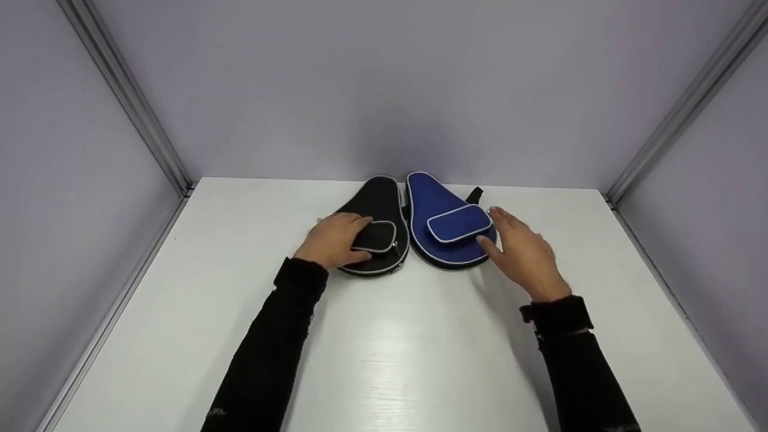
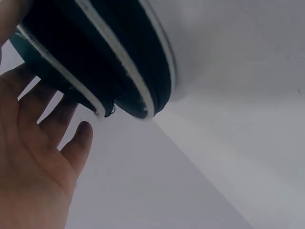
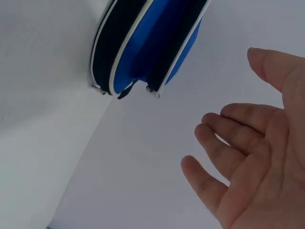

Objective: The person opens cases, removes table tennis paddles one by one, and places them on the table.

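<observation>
Two table tennis paddle cases lie side by side on the white table, narrow ends towards the back wall. On the left is a black case (image 1: 379,198) with pale piping and a raised zipped pocket (image 1: 377,236). My left hand (image 1: 334,238) reaches over its left side, thumb and fingers spread about the pocket. The left wrist view shows the fingers (image 2: 62,114) fairly straight at the pocket's edge. Beside it lies a blue case (image 1: 429,201) with its own raised pocket (image 1: 461,223). My right hand (image 1: 528,255) hovers at its right edge, fingers extended; the right wrist view shows a gap between them.
The white table (image 1: 384,348) is bounded by a pale back wall (image 1: 384,90) and side walls with metal corner posts. A black strap (image 1: 474,195) sticks out behind the blue case. Both cases lie close to the back wall.
</observation>
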Demonstrator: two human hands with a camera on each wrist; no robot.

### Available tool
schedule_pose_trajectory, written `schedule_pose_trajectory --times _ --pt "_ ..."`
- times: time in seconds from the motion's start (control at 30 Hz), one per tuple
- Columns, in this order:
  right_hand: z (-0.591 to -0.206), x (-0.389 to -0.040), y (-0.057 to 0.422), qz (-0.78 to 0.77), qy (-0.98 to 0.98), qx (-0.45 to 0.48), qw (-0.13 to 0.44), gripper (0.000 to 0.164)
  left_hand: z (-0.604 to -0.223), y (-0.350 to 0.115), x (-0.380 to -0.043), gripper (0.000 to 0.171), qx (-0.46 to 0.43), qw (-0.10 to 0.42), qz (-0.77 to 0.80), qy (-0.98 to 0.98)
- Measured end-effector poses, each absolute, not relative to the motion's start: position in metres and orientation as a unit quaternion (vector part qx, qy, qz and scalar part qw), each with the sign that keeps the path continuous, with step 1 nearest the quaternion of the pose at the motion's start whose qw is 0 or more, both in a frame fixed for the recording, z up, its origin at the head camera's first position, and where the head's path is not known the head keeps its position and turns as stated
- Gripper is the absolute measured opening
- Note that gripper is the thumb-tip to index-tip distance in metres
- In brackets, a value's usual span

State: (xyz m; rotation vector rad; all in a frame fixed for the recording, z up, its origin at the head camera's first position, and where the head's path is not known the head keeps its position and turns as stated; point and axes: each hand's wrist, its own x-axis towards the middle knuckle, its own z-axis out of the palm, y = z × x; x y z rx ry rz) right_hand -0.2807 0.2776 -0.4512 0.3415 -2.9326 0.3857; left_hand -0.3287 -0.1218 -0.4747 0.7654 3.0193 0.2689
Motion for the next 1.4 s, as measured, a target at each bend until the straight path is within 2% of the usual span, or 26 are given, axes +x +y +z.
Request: schedule_pose_trajectory --times 0.6,0.83,1.03,1.4 --pt "-0.463 -0.256 0.218 0.172 -0.955 0.223 0.092 0.052 -0.480 -0.125 -0.283 0.086 0.233 -0.002 0.117 0.965" --pt "-0.476 -0.252 0.209 0.174 -0.950 0.248 0.071 0.034 -0.482 -0.117 -0.273 0.076 0.231 -0.001 0.119 0.966" --pt "-0.488 -0.250 0.200 0.162 -0.951 0.263 0.031 0.028 -0.476 -0.114 -0.265 0.073 0.235 0.013 0.125 0.964" --pt "-0.506 -0.250 0.184 0.147 -0.935 0.321 0.026 0.005 -0.468 -0.113 -0.257 0.074 0.242 0.039 0.147 0.958"
